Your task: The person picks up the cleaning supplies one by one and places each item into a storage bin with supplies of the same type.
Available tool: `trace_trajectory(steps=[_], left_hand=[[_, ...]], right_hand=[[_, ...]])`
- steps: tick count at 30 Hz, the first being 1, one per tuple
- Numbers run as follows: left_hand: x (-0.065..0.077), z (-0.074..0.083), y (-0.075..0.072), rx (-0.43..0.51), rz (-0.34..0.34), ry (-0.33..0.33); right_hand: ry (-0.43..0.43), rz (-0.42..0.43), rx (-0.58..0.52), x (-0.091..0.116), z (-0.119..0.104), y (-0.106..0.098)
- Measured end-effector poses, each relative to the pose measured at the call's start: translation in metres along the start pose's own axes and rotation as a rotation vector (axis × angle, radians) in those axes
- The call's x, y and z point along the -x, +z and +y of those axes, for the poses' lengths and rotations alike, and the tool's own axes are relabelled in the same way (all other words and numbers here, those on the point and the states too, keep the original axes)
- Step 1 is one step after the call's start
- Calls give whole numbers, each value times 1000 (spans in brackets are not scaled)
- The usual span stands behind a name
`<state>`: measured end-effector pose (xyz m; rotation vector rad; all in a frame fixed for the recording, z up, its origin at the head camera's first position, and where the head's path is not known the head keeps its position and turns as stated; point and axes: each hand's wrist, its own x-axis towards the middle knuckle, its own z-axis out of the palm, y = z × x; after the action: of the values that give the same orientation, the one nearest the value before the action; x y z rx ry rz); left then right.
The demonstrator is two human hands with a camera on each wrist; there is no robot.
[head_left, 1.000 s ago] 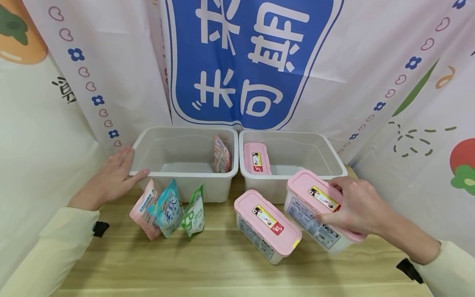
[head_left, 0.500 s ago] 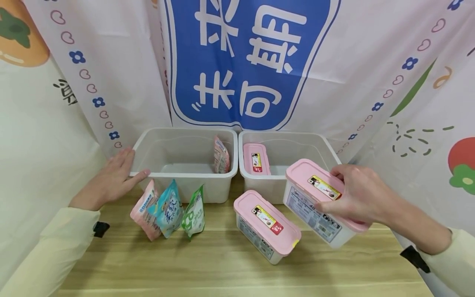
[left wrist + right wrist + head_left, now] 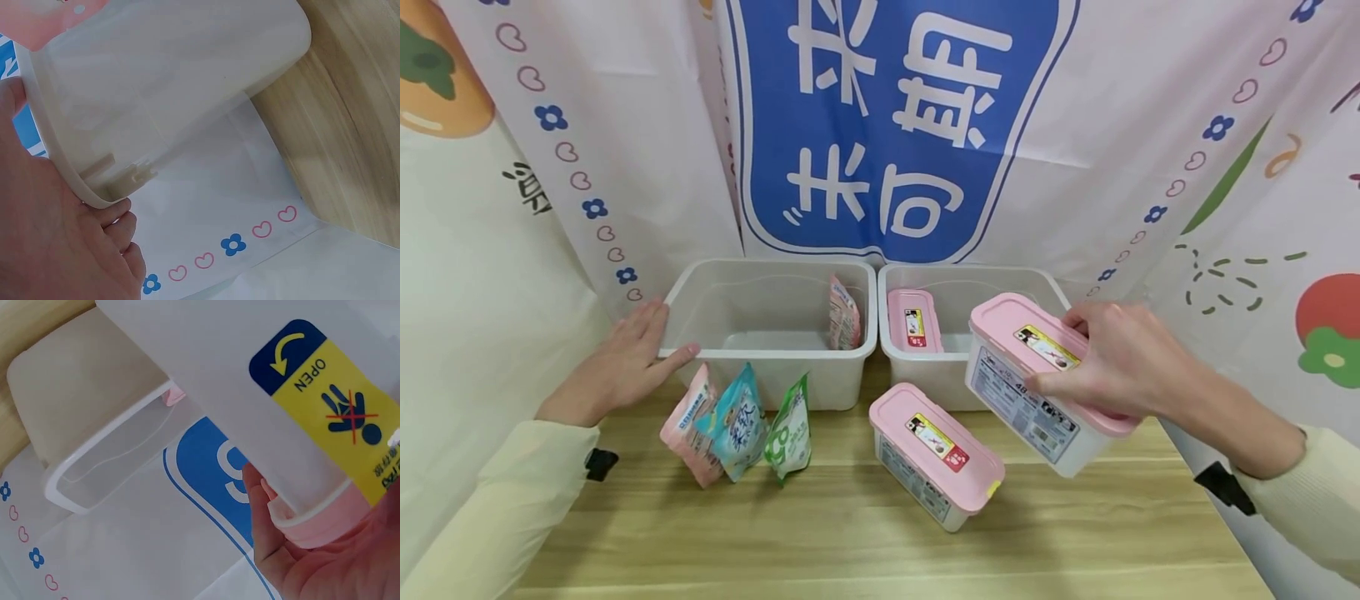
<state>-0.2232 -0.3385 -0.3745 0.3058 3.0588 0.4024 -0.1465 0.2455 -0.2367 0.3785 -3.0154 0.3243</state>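
Observation:
My right hand (image 3: 1123,354) grips a white plastic tub with a pink lid (image 3: 1037,392) from above, across the lid. The tub is raised and tilted at the front of the right grey bin (image 3: 925,357). A yellow and navy "OPEN" label (image 3: 306,369) shows on its side in the right wrist view. One like tub (image 3: 913,321) stands inside that bin at its left end, and another (image 3: 936,458) is on the table in front. My left hand (image 3: 617,362) rests on the near left corner of the left grey bin (image 3: 775,354), thumb along its front rim.
A pink pouch (image 3: 844,315) stands at the right end inside the left bin. In front of that bin are a pink pouch (image 3: 692,425), a blue pouch (image 3: 737,425) and a green-and-white pouch (image 3: 790,429) on the wooden table (image 3: 820,542). A printed cloth (image 3: 1037,192) hangs behind.
My right hand has lifted the tub higher and slightly left, toward the right bin. The left hand stays at its bin corner, and the pouches and table tub stay put.

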Motion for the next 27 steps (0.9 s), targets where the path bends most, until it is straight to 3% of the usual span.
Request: trace_trajectory(steps=[14, 27], left_hand=[[0, 0, 1, 5, 5, 8], [1, -1, 0, 8, 9, 11]], right_hand=[[71, 2, 6, -23, -16, -13], [127, 7, -31, -60, -20, -20]])
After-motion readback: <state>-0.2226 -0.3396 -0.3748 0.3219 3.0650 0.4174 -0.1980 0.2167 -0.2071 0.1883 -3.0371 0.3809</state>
